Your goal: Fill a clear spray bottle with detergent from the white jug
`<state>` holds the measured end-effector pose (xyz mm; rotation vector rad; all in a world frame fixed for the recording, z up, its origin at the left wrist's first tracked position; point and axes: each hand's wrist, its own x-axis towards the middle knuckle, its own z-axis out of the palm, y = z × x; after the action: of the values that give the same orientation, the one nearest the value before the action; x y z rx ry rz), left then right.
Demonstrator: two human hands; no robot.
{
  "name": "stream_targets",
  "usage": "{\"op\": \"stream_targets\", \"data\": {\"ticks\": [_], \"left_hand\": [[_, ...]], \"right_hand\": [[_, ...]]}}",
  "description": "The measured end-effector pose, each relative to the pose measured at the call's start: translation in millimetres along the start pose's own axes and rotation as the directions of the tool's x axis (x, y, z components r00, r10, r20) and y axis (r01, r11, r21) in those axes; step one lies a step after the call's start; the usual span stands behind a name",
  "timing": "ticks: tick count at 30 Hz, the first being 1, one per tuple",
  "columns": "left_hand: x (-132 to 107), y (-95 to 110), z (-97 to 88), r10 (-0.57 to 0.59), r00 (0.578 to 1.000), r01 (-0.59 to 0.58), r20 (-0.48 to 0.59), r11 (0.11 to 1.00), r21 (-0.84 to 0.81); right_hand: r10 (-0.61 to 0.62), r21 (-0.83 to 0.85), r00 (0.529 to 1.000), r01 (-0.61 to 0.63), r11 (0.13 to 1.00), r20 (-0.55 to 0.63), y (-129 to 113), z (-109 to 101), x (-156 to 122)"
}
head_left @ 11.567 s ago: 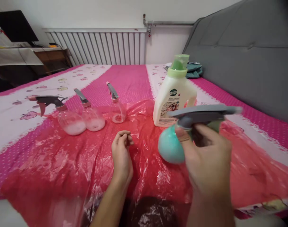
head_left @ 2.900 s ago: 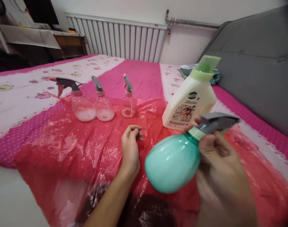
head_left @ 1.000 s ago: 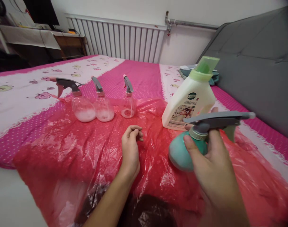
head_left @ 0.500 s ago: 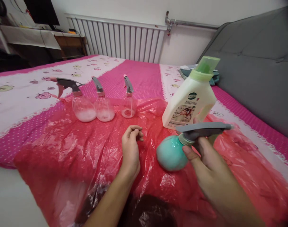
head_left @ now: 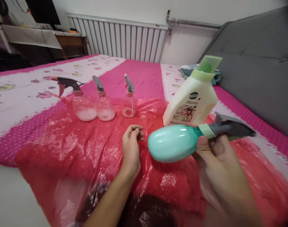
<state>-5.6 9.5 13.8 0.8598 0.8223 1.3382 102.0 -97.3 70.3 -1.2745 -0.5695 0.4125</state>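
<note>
My right hand [head_left: 219, 164] grips a turquoise spray bottle [head_left: 173, 142] around its neck, just below the grey spray head. The bottle is tipped on its side in the air, base to the left and nozzle end to the right. Pale, cloudy contents fill much of it. My left hand [head_left: 132, 148] rests over the red plastic sheet [head_left: 70, 151], fingers curled in and nothing visible inside them. Behind the turquoise bottle stands a white detergent bottle [head_left: 193, 97] with a green cap, its lower right part covered.
Three clear spray bottles stand on the sheet's far left: one with a pink trigger [head_left: 84, 108], one beside it [head_left: 105, 108], another apart [head_left: 129, 107]. The sheet covers a pink patterned bedspread [head_left: 144, 75]. A grey headboard [head_left: 257, 56] rises at right; a radiator [head_left: 117, 37] lines the wall.
The turquoise spray bottle has swung from tilted to nearly level, its spray head moving right and down with my turning right hand. My left hand stays in place.
</note>
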Motion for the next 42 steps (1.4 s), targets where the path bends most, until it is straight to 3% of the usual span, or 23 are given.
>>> {"op": "stream_targets", "data": {"ticks": [4,9,12,16,20,24,27,29,33,37,42], "left_hand": [[0,0,0.7,-0.005,1.000,0.005,-0.006,1.000,0.005],[0,1,0.6,-0.017,1.000,0.017,0.002,1.000,-0.002],[0,1,0.6,-0.006,1.000,0.006,0.002,1.000,0.008],[-1,0,0.2,0.002,1.000,-0.002,-0.003,1.000,-0.005],[0,-1,0.0,0.005,1.000,-0.005,0.002,1.000,0.005],[1,-1,0.1,0.007,1.000,-0.007,-0.010,1.000,-0.006],[0,-1,0.0,0.001,1.000,-0.001,0.001,1.000,-0.001],[0,-2,-0.2,0.006,1.000,-0.006,-0.001,1.000,-0.001],[-1,-2,-0.4,0.004,1.000,-0.004,-0.001,1.000,0.003],[-1,-1,-0.2,-0.004,1.000,0.004,0.006,1.000,0.005],[-1,0,0.6,0.002,1.000,-0.002,0.001,1.000,0.007]], "right_hand": [[-0.080,-0.012,0.991,0.079,0.997,-0.109,0,1,1],[0.063,0.095,0.998,-0.062,0.994,-0.008,-2,5,1],[-0.042,0.012,0.990,0.044,0.999,-0.132,1,6,2],[0.029,-0.021,0.999,-0.030,0.999,-0.045,6,5,5],[-0.073,-0.033,0.984,0.068,0.997,-0.162,9,4,7],[0.022,-0.063,0.999,-0.025,0.998,-0.049,8,3,7],[-0.037,0.017,0.990,0.039,0.999,-0.133,5,4,6],[-0.085,-0.033,0.984,0.081,0.996,-0.155,3,4,6],[0.028,-0.054,1.000,-0.028,0.998,0.004,3,3,5],[-0.049,-0.006,0.993,0.048,0.999,-0.103,5,7,5],[0.004,0.032,0.999,-0.003,0.999,-0.038,6,9,5]]}}
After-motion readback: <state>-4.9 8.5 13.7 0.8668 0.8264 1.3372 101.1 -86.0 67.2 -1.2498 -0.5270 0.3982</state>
